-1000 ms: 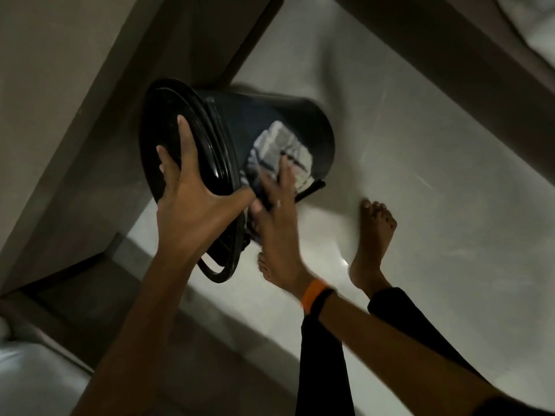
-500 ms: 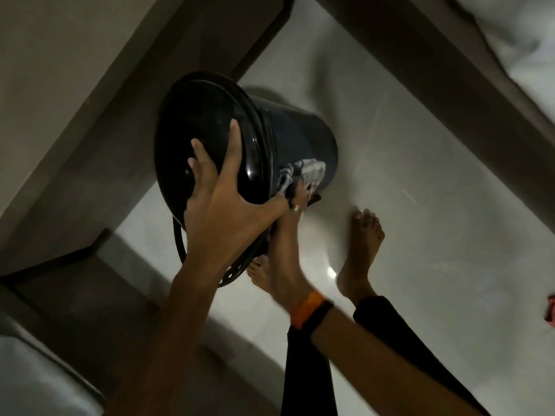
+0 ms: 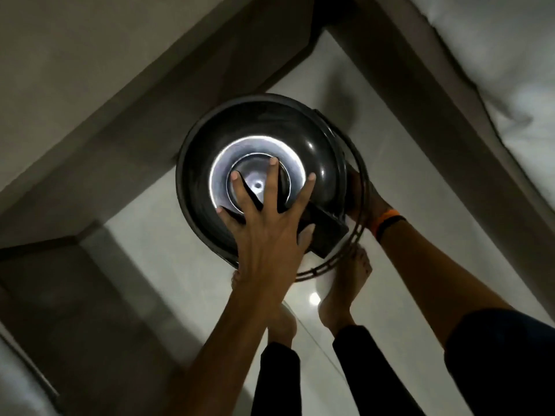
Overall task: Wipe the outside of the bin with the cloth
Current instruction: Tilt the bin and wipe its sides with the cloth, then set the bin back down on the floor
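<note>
Now my left hand [image 3: 264, 232] lies flat on the lid of the black bin [image 3: 318, 154], fingers spread wide and gripping nothing, while the bin stands on the pale floor [image 3: 420, 175] just ahead of my bare feet. My right hand [image 3: 359, 196] reaches down behind the bin's right side, mostly hidden by it, so I cannot tell how it is closed or whether it has the cloth; the wire handle [image 3: 359, 235] crosses in front of that wrist.

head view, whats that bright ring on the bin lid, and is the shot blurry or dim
Head view: dim room; the ring is glare on the glossy bin lid under the spread left hand; a smaller glint marks the floor; edges look soft; the right hand is mostly hidden behind the bin.
</note>
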`<action>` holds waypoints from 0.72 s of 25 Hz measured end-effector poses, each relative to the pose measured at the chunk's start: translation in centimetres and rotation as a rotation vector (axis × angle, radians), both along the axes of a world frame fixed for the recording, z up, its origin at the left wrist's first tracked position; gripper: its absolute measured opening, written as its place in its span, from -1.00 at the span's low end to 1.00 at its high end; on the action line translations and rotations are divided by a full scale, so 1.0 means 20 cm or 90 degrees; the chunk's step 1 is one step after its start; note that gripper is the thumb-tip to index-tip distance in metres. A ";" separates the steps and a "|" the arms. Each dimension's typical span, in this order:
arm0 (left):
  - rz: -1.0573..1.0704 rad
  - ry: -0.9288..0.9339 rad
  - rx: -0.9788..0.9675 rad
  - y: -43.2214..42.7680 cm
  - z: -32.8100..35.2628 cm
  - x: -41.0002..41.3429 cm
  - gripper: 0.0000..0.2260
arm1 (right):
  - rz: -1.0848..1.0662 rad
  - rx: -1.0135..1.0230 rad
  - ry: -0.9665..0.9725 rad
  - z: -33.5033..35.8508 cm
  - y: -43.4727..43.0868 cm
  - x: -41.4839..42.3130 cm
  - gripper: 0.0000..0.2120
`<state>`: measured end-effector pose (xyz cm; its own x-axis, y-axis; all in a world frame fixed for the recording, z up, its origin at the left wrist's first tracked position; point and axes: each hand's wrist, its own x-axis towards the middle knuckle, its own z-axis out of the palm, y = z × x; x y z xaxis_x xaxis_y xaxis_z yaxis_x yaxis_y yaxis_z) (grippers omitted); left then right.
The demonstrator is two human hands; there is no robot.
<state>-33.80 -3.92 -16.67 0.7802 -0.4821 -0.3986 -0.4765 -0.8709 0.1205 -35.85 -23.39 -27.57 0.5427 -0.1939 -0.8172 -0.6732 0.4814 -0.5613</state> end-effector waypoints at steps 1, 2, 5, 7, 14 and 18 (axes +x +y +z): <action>0.011 -0.005 0.013 0.00 -0.03 0.04 -0.27 | -0.003 0.016 0.012 0.03 -0.03 0.03 -0.62; 0.024 -0.005 0.021 0.00 -0.05 0.06 -0.27 | -0.011 0.054 0.013 0.05 -0.05 0.04 -0.64; 0.024 -0.003 0.035 0.00 -0.06 0.07 -0.26 | 0.017 0.078 0.015 0.01 -0.08 0.05 -0.62; 0.022 0.011 0.043 0.01 -0.04 0.05 -0.25 | 0.068 0.052 0.030 0.01 -0.09 0.07 -0.70; 0.055 0.069 -0.029 0.09 0.02 0.14 -0.33 | 0.135 -0.223 -0.012 0.14 -0.24 0.31 -0.68; 0.163 -0.021 -0.119 0.26 0.18 0.38 -0.43 | 0.197 -0.414 -0.130 0.50 -0.24 0.62 -0.62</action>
<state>-26.20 1.30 -13.01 0.8967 -0.3305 -0.2945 -0.2507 -0.9274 0.2776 -23.43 -28.28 -17.50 0.7797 -0.4173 -0.4668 -0.5758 -0.1850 -0.7964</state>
